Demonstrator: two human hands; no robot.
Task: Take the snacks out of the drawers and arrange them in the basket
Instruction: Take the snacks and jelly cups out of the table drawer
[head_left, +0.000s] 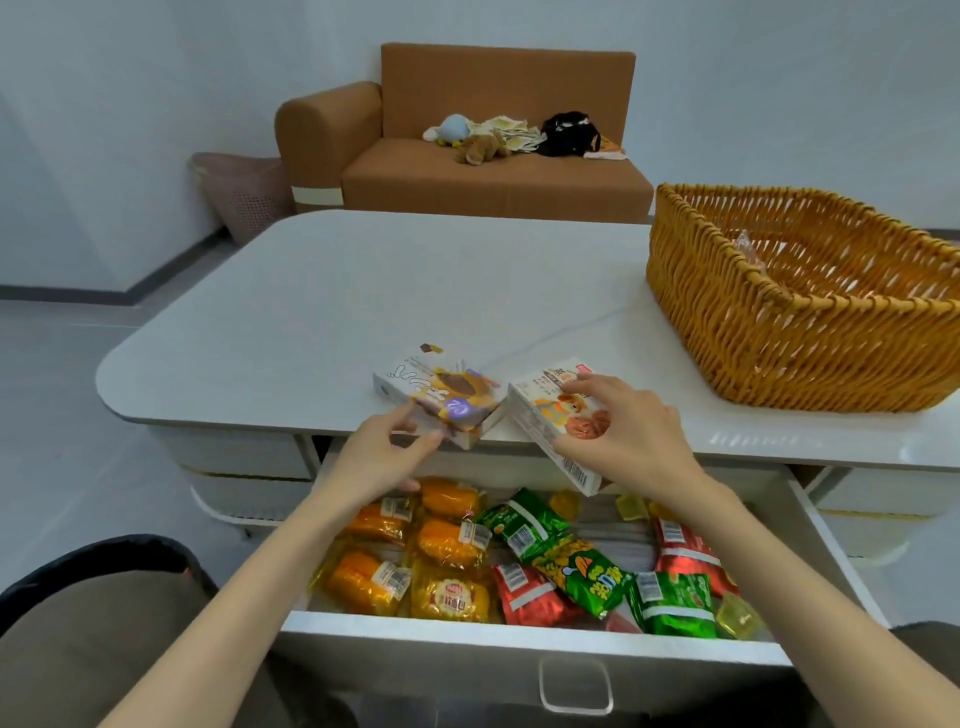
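Two white snack boxes lie at the table's front edge. My left hand (387, 452) pinches the near end of the purple-printed box (441, 397). My right hand (631, 431) grips the orange-printed box (545, 421), which tilts over the table edge above the open drawer (524, 642). In the drawer lie several yellow bread packets (405, 561), green snack bags (587, 566) and red snack bags (524, 595). The woven wicker basket (810, 332) stands on the table at the right, with a clear wrapped packet (748, 249) showing inside it.
The white table (337, 301) spreads ahead of the drawer. Beyond it stands a brown sofa (467, 156) with soft toys and a black bag, and a pink bin (244, 192) to its left. A dark bin (104, 561) sits by my left knee.
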